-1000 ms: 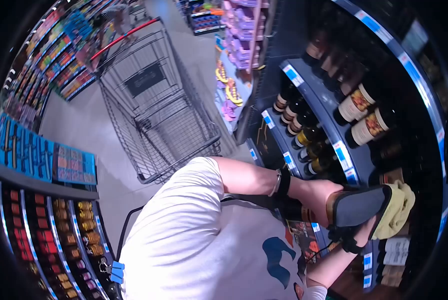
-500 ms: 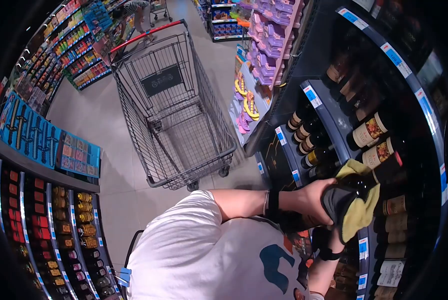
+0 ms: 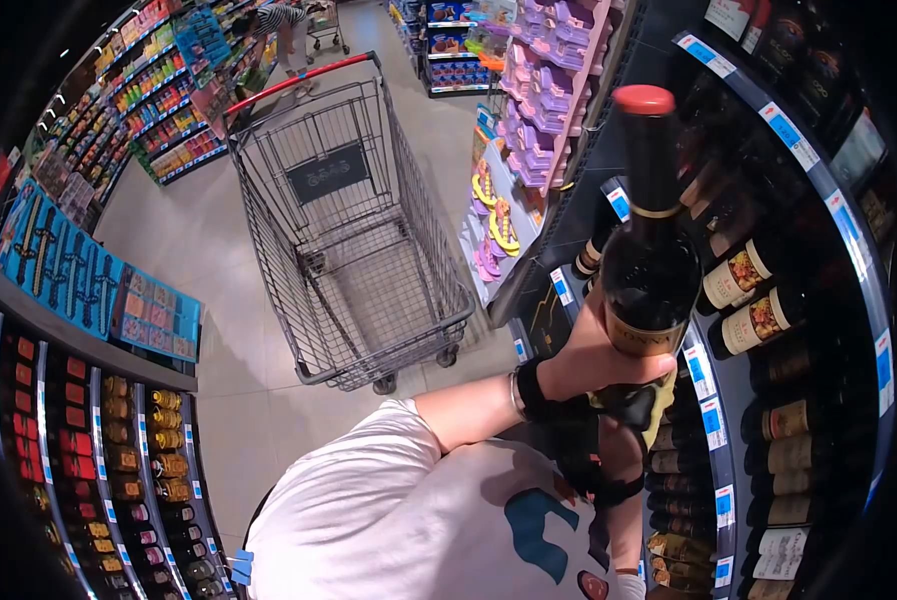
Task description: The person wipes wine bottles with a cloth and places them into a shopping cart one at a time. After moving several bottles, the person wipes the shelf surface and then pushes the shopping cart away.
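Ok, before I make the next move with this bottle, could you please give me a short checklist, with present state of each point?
1. Left hand closed around the bottle: ok.
2. Red cap in place on top: ok.
3. Label fully uncovered: not ok, the left hand hides its lower part.
4. Grip of the right hand: cannot tell, the yellow-and-dark fabric hides it.
5. Bottle clear of the shelf behind: cannot tell, they overlap in this view.

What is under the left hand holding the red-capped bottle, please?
Yellow fabric shows below the left hand; the base of the bottle is covered and cannot be seen.
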`<action>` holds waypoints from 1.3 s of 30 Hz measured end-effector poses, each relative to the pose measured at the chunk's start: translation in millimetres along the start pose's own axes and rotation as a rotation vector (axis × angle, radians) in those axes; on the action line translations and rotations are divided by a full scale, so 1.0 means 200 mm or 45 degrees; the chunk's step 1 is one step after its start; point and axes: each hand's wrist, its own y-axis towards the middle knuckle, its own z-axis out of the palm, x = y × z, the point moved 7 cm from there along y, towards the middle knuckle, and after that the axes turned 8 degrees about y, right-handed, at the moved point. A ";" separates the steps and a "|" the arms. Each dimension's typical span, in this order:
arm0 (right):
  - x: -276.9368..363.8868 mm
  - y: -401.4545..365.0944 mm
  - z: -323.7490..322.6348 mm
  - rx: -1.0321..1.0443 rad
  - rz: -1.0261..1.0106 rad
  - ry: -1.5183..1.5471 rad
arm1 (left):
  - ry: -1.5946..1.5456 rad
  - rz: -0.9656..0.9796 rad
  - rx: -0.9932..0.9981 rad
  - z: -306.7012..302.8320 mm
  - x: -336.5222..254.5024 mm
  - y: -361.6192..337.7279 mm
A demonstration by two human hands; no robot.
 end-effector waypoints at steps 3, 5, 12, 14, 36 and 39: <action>-0.16 -0.04 0.07 0.222 0.193 0.075 | 0.002 -0.114 0.003 -0.05 0.05 0.00; -0.21 -0.02 0.12 0.236 0.058 0.030 | 0.136 -0.092 0.040 -0.10 0.02 0.00; -0.44 -0.04 0.35 0.295 0.643 0.962 | 0.142 -0.050 -0.211 -0.32 0.10 -0.04; -0.39 0.01 0.33 0.341 0.328 0.550 | 0.133 0.001 -0.265 -0.39 0.08 -0.04; -0.49 0.27 1.84 0.776 -0.893 -0.300 | 0.486 -0.202 -1.032 -1.43 -0.30 -0.68; -0.38 0.29 1.73 0.742 -0.840 -0.131 | 0.637 -0.264 -1.036 -1.49 -0.32 -0.68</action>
